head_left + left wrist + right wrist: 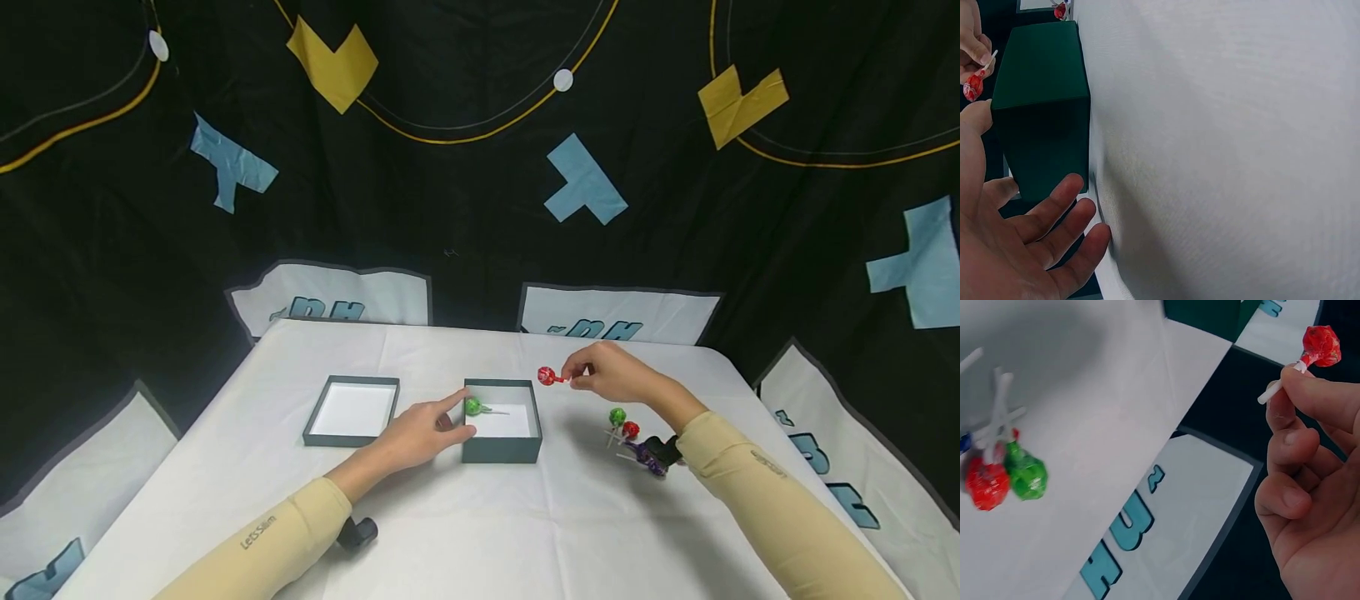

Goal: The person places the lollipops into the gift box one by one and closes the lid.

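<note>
"Which way does the held red lollipop (547,376) point?"

"In the head view, its ball faces nine o'clock, its long axis nearly level, at about one o'clock from the dark, rectangular box (502,451). The right hand (607,372) pinches its stick."

"And the left hand (423,433)?"

"Fingers spread, thumb and forefinger at the box's nine-o'clock side."

"What's inside?"

"One green lollipop (473,407), round, in shiny wrapping, its stick toward three o'clock."

"How many altogether?"

"Two red, two green; the purple-wrapped candy (649,457) at four o'clock is too overlapped to count."
</note>
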Demonstrator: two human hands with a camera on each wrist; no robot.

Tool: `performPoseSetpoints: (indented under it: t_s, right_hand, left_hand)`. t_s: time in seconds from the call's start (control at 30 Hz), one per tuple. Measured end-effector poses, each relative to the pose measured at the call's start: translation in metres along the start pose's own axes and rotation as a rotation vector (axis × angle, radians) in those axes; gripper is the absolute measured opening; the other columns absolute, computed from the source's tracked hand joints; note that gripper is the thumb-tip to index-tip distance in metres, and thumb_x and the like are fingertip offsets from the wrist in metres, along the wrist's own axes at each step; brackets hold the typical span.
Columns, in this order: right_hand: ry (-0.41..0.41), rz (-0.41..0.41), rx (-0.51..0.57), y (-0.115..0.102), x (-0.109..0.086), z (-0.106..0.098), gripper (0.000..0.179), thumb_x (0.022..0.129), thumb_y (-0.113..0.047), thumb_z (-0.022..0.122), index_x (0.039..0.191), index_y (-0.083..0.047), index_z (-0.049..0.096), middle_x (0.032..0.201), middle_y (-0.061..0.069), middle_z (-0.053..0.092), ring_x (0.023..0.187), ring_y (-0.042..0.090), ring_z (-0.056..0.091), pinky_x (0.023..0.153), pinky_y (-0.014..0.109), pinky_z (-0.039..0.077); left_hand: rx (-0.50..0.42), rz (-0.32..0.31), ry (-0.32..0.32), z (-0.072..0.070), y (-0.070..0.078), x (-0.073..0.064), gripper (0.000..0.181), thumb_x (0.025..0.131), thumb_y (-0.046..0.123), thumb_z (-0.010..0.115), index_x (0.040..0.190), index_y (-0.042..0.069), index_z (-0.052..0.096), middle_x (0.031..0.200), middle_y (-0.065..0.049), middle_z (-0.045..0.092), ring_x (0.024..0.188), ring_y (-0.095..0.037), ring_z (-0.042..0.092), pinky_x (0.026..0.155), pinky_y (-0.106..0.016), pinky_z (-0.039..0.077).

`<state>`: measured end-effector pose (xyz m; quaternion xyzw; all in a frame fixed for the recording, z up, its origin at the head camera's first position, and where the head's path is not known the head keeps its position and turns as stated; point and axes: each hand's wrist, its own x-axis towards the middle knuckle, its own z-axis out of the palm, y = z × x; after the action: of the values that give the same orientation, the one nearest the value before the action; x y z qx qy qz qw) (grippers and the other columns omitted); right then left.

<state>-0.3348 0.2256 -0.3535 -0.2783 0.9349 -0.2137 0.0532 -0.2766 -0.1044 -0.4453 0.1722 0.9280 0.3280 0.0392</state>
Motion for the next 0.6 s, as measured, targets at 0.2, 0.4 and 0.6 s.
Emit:
performPoseSetpoints:
  t_s: [0.2,0.4,0.6]
  right_hand:
    - [-0.037,-0.019,-0.017,-0.014,0.012,0.002,0.012,0.092,-0.007,0.073,0.093,-0.018,0.077,0.09,-0.003,0.073,0.077,0.016,0.058,0.07,0.029,0.052]
    - [-0.06,-0.061,-0.048,-0.024,0.024,0.006,0.012,0.091,-0.008,0.073,0.092,-0.019,0.078,0.086,-0.004,0.072,0.079,0.015,0.058,0.071,0.028,0.052]
    - [-0.1,-0.082,-0.093,-0.033,0.037,0.01,0.011,0.092,-0.008,0.072,0.096,-0.016,0.079,0.084,-0.006,0.071,0.079,0.015,0.058,0.071,0.028,0.051]
  left_hand:
    - [0.004,0.001,0.004,-0.001,0.002,0.0,0.071,0.095,0.049,0.065,0.156,0.025,0.04,0.087,0.004,0.064,0.071,-0.012,0.056,0.064,-0.031,0.046]
    - [0.012,0.005,0.007,-0.003,0.002,0.0,0.07,0.095,0.049,0.065,0.156,0.024,0.041,0.087,0.003,0.064,0.071,-0.012,0.056,0.064,-0.031,0.046]
    - [0.007,-0.002,0.0,-0.001,0.001,-0.001,0.073,0.093,0.053,0.065,0.156,0.025,0.041,0.087,0.004,0.064,0.071,-0.012,0.056,0.064,-0.031,0.047]
